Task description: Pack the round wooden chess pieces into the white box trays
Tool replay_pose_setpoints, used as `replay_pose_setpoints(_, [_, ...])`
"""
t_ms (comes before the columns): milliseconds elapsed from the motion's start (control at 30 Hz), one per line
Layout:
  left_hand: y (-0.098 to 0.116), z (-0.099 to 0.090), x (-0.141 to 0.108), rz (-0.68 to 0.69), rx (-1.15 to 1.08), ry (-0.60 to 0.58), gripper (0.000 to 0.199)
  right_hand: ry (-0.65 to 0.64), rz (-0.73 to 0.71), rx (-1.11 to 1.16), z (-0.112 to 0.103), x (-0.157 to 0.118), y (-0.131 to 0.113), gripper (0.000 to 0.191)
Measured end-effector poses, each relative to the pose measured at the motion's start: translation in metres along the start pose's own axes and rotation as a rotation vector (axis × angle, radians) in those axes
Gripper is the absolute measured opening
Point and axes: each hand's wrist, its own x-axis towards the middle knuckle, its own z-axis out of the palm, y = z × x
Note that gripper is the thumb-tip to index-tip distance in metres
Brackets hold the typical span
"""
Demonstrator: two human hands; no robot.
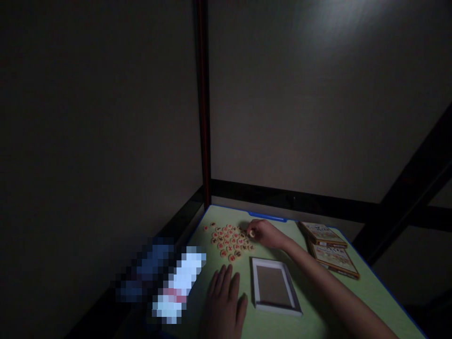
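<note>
Round Chinese chess pieces [229,240] with red and dark characters lie spread over the far left part of the table. At their right edge, my right hand [264,233] is closed with a single chess piece [252,233] pinched at its fingertips. My left hand [225,296] lies flat on the table, fingers stretched out, just in front of the pieces and holding nothing. Between my left hand and right forearm sits a shallow white open box [257,292] with a brown bottom and no pieces visible in it.
Two printed flat boxes [334,259] overlap at the right side of the green, blue-edged table [314,308]. A pixelated bright shape [180,285] covers the table's left edge. Dark walls [318,117] rise behind and to the left.
</note>
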Motion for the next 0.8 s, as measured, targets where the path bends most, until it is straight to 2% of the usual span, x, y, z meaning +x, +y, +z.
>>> replay_pose_setpoints(67, [-0.001, 0.001, 0.0, 0.009, 0.002, 0.007, 0.048, 0.012, 0.027, 0.014, 0.002, 0.004, 0.0, 0.028])
replay_pose_setpoints(167, [-0.001, 0.002, 0.0, 0.015, 0.019, 0.024, 0.048, 0.013, 0.081, 0.032, 0.005, 0.01, 0.0, 0.006])
replay_pose_setpoints(267, [-0.001, 0.001, 0.001, 0.018, 0.016, 0.023, 0.047, 0.014, 0.099, 0.047, 0.008, 0.017, 0.0, 0.019])
replay_pose_setpoints(367, [-0.001, 0.0, 0.001, 0.019, -0.003, 0.016, 0.047, 0.029, 0.062, 0.032, 0.011, 0.026, 0.001, 0.009])
replay_pose_setpoints(467, [0.0, 0.002, 0.001, -0.008, -0.024, 0.019, 0.046, 0.045, 0.042, 0.017, 0.014, 0.036, 0.003, 0.03])
replay_pose_setpoints(533, [0.001, 0.004, 0.0, -0.034, -0.036, 0.03, 0.045, 0.052, 0.045, 0.012, 0.016, 0.043, 0.004, 0.038])
replay_pose_setpoints(800, [0.003, 0.007, 0.0, -0.043, -0.045, 0.06, 0.045, 0.072, 0.051, 0.005, 0.016, 0.053, 0.003, 0.032])
